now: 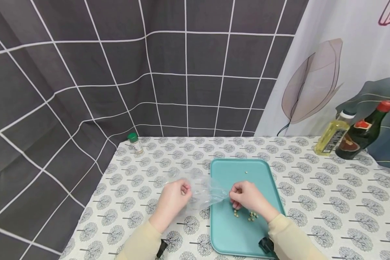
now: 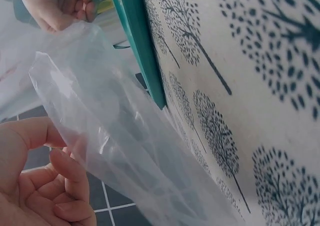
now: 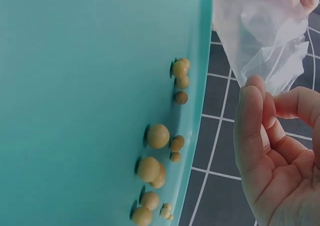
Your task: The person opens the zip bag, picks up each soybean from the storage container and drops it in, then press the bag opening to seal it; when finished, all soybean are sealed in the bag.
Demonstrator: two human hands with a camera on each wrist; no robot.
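A clear plastic bag [image 1: 199, 191] stretches between my two hands, its right end over a teal tray's left side. My right hand [image 1: 247, 196] pinches one end between thumb and fingertips, also plain in the right wrist view. With curled fingers, my left hand [image 1: 175, 198] grips the bag's near edge; in the left wrist view its fingertips [image 2: 70, 161] are at the film. Below the right hand, several small round yellowish beans [image 1: 252, 215] lie on the teal tray [image 1: 227, 234]. The right wrist view shows these beans [image 3: 158, 136] close up, in loose clusters.
One lone bean [image 1: 246, 172] lies near the tray's far end. A green-capped jar [image 1: 135, 144] stands at the back left of the patterned tablecloth [image 1: 136, 202]. At the back right stand an oil bottle [image 1: 333, 135] and a dark red-capped bottle [image 1: 360, 135]. Curtains hang behind.
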